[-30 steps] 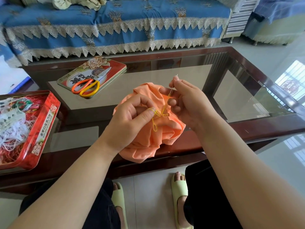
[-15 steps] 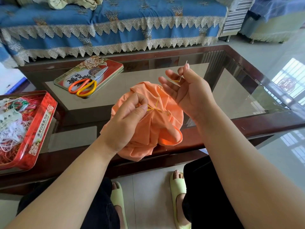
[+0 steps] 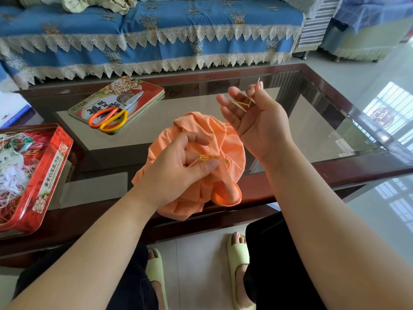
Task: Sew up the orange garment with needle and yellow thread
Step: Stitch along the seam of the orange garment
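Meanwhile, a stitch drawn up over the table's edge

The left hand (image 3: 178,168) gripped the bunched orange garment (image 3: 201,166) above the near edge of the glass table (image 3: 335,135), thumb pressed by a yellow thread (image 3: 213,135) loop. The right hand (image 3: 257,121), raised above the cloth, pinched the needle (image 3: 253,95) upright, its other fingers spread, with the thread running down to the cloth.

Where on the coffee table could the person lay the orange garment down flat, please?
The glass to the right of the right hand, up to the dark wooden frame, is bare. The left side is crowded: the tin lid with scissors on it, and the red tin of threads.
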